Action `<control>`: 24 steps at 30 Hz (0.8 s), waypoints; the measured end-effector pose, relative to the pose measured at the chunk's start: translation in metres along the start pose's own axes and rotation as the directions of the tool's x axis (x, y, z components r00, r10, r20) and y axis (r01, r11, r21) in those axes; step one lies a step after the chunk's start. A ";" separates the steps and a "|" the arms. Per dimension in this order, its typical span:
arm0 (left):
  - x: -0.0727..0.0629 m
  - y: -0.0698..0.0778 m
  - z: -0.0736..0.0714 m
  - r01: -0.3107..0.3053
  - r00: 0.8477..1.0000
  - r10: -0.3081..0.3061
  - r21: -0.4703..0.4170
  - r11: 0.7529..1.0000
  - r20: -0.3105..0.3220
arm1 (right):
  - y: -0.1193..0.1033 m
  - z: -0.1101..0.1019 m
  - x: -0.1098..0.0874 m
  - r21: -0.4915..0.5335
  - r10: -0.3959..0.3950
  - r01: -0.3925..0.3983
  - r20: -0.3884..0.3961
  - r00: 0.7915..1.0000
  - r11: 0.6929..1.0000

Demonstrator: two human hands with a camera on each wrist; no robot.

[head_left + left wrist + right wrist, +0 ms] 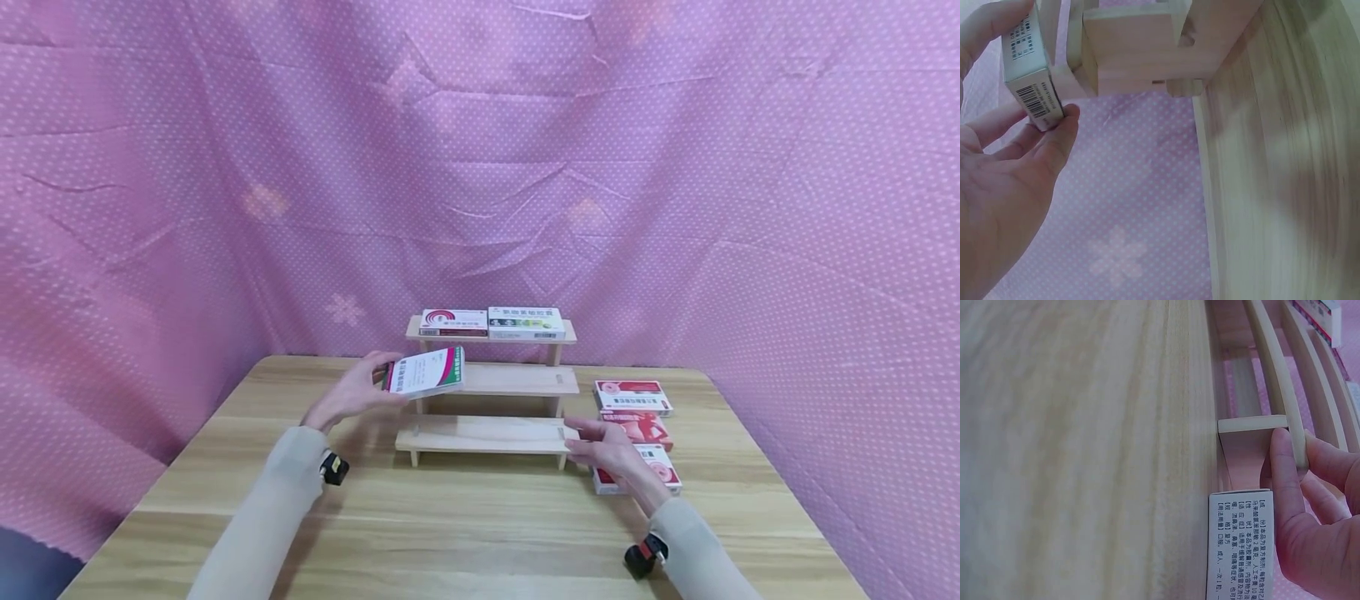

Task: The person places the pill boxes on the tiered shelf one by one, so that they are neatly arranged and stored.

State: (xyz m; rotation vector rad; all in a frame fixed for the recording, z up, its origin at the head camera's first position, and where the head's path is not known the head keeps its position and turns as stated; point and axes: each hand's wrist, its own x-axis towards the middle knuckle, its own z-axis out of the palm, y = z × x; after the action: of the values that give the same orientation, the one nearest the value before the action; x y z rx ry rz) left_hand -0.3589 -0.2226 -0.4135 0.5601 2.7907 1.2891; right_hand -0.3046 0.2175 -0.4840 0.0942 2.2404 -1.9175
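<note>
My left hand (358, 392) grips a white medicine box (427, 372) with green and magenta edges, held tilted over the left end of the middle step of a wooden three-step rack (517, 380). The left wrist view shows the barcoded end of that medicine box (1038, 100) between thumb and fingers. At the rack's lowest step (480, 433), my right hand (607, 450) pinches the right end of the board. In the right wrist view its thumb and fingers lie on either side of the board edge (1294, 434).
On the top step lie a red-and-white box (453, 322) and a white-and-green box (527, 323). Right of the rack, three red-and-white boxes, the farthest a flat box (633, 397), lie in a column on the wooden table (450, 533). A pink dotted cloth (480, 167) hangs behind.
</note>
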 end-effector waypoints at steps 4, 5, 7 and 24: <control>0.002 0.007 0.006 -0.011 1.000 0.011 0.016 1.000 0.003 | -0.001 -0.001 -0.001 -0.001 -0.001 0.001 0.014 1.000 1.000; 0.003 0.009 0.008 -0.016 1.000 0.016 0.024 1.000 0.000 | -0.001 -0.001 -0.001 0.000 -0.003 0.003 0.017 1.000 1.000; 0.004 0.012 0.011 -0.032 0.999 0.032 0.050 0.998 0.004 | -0.001 -0.001 -0.001 0.004 -0.006 0.005 0.023 1.000 1.000; 0.015 0.014 0.035 -0.008 0.999 0.007 -0.016 1.000 -0.045 | 0.002 -0.001 0.000 -0.012 -0.005 0.005 0.008 1.000 1.000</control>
State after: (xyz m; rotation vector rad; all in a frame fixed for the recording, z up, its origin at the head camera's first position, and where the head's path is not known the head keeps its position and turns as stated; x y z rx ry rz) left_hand -0.3629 -0.1835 -0.4240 0.5485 2.8146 1.3408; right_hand -0.3043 0.2185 -0.4863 0.0792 2.2493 -1.9035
